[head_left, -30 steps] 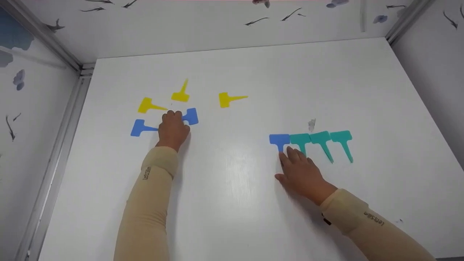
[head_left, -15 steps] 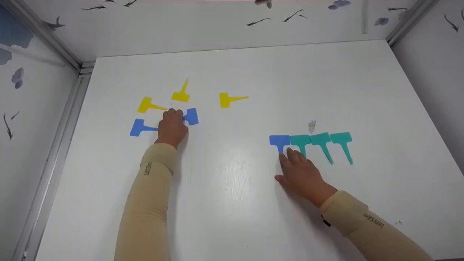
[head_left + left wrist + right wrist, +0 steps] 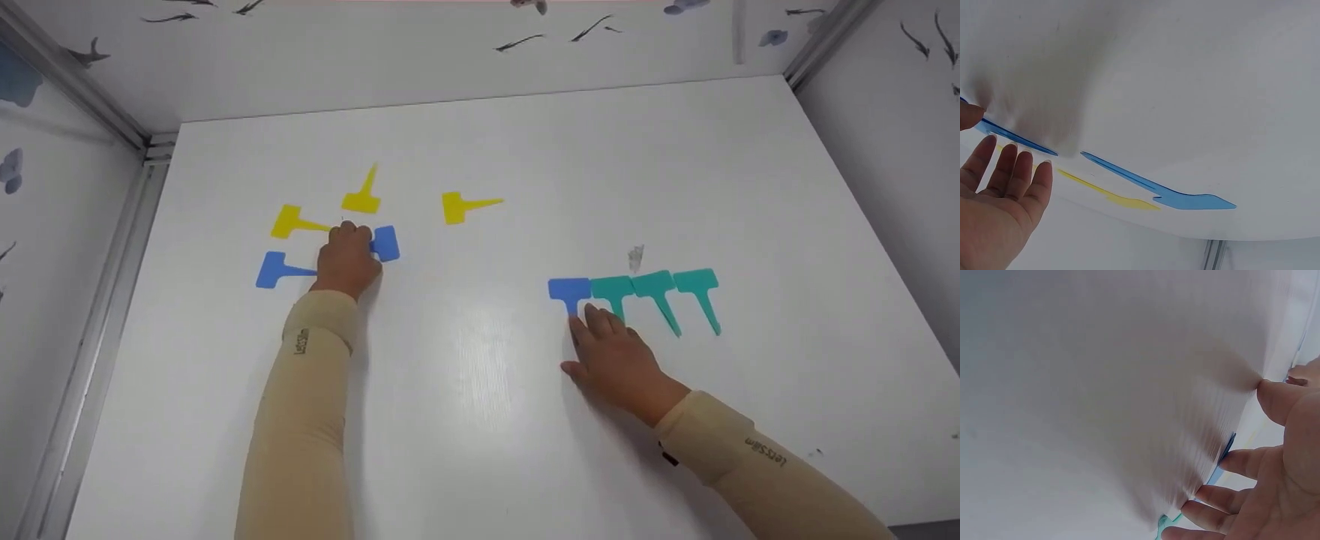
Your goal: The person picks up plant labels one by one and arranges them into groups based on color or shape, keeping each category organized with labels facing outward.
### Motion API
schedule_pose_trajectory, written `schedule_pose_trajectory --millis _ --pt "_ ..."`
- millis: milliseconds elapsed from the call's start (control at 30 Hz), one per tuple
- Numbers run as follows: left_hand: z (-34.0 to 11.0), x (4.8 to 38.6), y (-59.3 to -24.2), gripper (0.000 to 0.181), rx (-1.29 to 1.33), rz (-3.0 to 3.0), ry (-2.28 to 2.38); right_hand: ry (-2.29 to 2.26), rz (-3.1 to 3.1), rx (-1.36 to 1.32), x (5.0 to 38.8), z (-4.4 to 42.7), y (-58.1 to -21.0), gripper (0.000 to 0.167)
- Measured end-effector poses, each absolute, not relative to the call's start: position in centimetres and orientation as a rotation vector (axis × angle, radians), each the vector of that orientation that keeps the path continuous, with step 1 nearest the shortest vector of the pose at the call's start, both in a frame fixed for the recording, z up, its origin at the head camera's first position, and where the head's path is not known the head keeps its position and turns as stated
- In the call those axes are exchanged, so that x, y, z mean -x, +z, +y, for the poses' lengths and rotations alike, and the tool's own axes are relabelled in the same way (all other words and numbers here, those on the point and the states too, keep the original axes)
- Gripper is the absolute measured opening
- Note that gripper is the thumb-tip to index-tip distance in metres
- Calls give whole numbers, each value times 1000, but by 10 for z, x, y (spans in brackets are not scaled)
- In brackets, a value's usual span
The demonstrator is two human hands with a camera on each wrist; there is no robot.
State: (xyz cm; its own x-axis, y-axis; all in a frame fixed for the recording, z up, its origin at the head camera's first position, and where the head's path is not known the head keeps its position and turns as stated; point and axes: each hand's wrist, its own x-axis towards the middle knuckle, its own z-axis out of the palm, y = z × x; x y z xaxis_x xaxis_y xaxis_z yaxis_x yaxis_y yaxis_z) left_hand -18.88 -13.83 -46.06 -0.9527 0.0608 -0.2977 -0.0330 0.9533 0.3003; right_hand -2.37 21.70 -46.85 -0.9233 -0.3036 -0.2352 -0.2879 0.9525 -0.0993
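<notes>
My left hand (image 3: 349, 259) is over the stem of a blue T-shaped plant label (image 3: 386, 244), whose head sticks out to the right. In the left wrist view the thumb (image 3: 970, 116) and fingertips lie on either side of this label's stem (image 3: 1022, 140). A second blue label (image 3: 271, 270) lies just left of that hand. My right hand (image 3: 619, 367) rests on the table with fingers extended, fingertips at the stem of a third blue label (image 3: 570, 288). That label heads a row with teal labels (image 3: 613, 286), stems pointing toward me; fingers partly cover the nearest stems.
Yellow labels lie farther back: one at the left (image 3: 287, 221), one pointing away (image 3: 361, 202), and one near the middle (image 3: 454, 208). A grey smudge (image 3: 636, 258) marks the white table (image 3: 465, 450) behind the row. Patterned panels (image 3: 337, 67) border the back and sides.
The head view has shifted slightly, moving everything a little to the left in the picture. Both hands stay at the same labels, and no label has visibly moved on the table.
</notes>
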Motion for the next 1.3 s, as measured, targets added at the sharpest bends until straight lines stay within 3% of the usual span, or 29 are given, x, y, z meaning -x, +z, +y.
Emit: schedule_pose_trajectory --millis 1300 --pt "-140 203 -456 33 -208 2813 189 -74 2849 454 24 216 -468 69"
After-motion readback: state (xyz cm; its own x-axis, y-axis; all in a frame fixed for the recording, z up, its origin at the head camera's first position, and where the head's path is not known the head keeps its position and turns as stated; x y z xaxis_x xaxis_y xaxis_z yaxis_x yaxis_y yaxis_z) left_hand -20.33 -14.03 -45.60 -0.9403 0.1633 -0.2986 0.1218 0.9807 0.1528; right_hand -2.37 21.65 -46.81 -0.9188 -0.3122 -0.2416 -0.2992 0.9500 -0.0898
